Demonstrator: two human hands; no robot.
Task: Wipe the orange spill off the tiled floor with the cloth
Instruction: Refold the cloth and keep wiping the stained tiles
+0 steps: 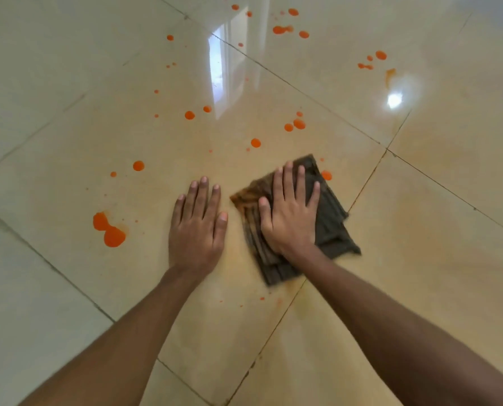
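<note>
- Head view: my right hand [288, 212] lies flat, fingers spread wide, pressing down on the cloth [329, 227]. I am not gripping it; the open palm spreads the pressure so the whole folded pad drags across the floor.
- The cloth is dark and folded, its near-left corner already stained orange-brown, and its edges look blurred, so I judge it is mid-stroke.
- My left hand [197, 224] rests palm-down on the bare tiled floor [420, 259], fingers close together, holding nothing. It sits just beside the cloth without touching it, and I take it to be there to prop my weight while I lean forward.
- The orange spill [109, 230] is scattered as drops, most of them ahead of both hands and to the left.
- The biggest blot, a double puddle, lies well to the left of my left hand.
- One drop [326, 175] sits right at the far-right edge of the cloth, nearly touching it.
- More drops sit far ahead near the bright window reflection [218, 74].
- The tile around the cloth carries a faint orange haze; much wiping remains, I judge.
</note>
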